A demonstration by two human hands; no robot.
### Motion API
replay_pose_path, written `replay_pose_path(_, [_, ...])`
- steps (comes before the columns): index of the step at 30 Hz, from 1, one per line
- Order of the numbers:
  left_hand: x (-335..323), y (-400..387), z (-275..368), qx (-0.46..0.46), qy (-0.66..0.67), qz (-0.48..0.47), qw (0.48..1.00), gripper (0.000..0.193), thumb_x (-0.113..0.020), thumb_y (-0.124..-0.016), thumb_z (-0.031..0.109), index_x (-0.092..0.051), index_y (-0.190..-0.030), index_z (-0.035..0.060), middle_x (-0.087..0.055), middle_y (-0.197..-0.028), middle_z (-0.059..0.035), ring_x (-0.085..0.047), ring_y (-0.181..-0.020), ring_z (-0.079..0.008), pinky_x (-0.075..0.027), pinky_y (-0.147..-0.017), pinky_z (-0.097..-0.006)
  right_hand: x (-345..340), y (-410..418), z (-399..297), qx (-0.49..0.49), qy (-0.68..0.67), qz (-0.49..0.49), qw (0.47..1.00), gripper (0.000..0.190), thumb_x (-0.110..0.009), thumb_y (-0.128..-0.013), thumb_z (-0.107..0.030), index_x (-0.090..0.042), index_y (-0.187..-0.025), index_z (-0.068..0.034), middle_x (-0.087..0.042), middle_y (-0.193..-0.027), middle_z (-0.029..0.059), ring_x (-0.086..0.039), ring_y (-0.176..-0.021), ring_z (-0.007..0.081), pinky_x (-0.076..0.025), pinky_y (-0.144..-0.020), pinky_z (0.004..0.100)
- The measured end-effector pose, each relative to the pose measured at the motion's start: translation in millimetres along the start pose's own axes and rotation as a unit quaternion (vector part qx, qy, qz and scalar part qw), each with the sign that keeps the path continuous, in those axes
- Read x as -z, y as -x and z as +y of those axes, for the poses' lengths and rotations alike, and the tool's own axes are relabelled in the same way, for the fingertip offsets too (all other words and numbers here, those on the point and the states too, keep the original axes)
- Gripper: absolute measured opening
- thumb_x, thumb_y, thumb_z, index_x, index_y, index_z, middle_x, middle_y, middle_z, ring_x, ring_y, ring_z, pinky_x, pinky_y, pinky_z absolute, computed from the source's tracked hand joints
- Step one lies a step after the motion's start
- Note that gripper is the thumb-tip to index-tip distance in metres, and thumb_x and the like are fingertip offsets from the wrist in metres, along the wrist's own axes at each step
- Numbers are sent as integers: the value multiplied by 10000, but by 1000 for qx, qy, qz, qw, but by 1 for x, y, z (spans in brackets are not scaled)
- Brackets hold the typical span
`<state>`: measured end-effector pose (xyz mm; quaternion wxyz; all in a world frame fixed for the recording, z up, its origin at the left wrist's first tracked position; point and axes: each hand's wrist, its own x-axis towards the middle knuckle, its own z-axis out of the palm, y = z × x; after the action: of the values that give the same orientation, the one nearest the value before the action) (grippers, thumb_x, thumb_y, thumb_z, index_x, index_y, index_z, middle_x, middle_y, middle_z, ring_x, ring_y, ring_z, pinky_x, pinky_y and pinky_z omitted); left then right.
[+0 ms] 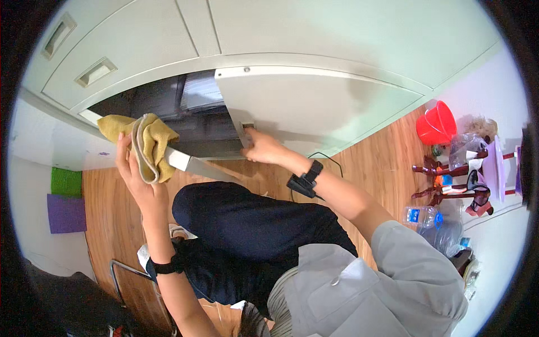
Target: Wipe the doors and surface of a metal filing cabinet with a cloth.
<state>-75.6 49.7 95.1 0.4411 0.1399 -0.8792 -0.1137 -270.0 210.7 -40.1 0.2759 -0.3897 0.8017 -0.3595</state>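
Note:
My left hand [145, 181] grips a bunched yellow cloth [158, 135] with a pale hem, at the left of the cabinet opening. A pale narrow panel edge [177, 159] sticks out from under the cloth; the cloth hides the rest of it. My right hand [265, 145] has its fingers curled at the free edge of a light grey cabinet door [311, 101], by the recessed handle [248, 125]. Dark and pale contents [168, 99] show inside the cabinet, too dim to name.
Drawers with recessed handles [96, 72] lie above the opening. On the wood floor [366, 156] at right are a red bucket [438, 123], a small stand with dark legs [446, 168], and a clear plastic bottle [423, 217]. A metal tube frame [116, 282] stands at lower left.

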Motion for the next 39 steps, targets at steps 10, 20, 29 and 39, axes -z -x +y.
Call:
replay_pose_path(10, [-16, -20, 15, 14, -49, 4, 999, 349, -436, -791, 72, -502, -1130, 20, -418, -1232, -170, -350, -1198, -364, -280, -986, -428, -5, 65, -20, 44, 47, -80, 995, 404, -578, -756, -276, -500, -965, 61, -620, -765, 172, -606, -692, 297, -471, -619, 371])
replay_pose_path(20, [-45, -44, 23, 35, -82, 10, 996, 315, -450, -846, 93, -513, -1147, 24, -442, -1203, -163, -378, -1174, -360, -310, -972, -405, -2, 52, -22, 46, 45, -40, 997, 410, -572, -742, -260, -499, -999, 51, -626, -778, 172, -607, -705, 301, -476, -628, 379])
replay_pose_path(29, [-40, -42, 17, 350, 434, 174, 812, 324, -434, -911, 185, -469, -1158, -22, -535, -1095, -104, -534, -992, -185, -440, -843, -292, -2, 27, -15, 60, 67, 1, 996, 442, -575, -721, -234, -494, -1039, 63, -630, -764, 185, -614, -709, 319, -484, -652, 387])
replay_pose_path(39, [-40, -17, 39, 325, 385, 80, 860, 313, -415, -897, 194, -446, -1147, 8, -506, -1123, -115, -538, -1008, -226, -492, -792, -349, -3, 36, -19, 65, 63, 10, 996, 395, -587, -719, -237, -535, -983, 52, -624, -717, 179, -610, -675, 329, -488, -647, 393])
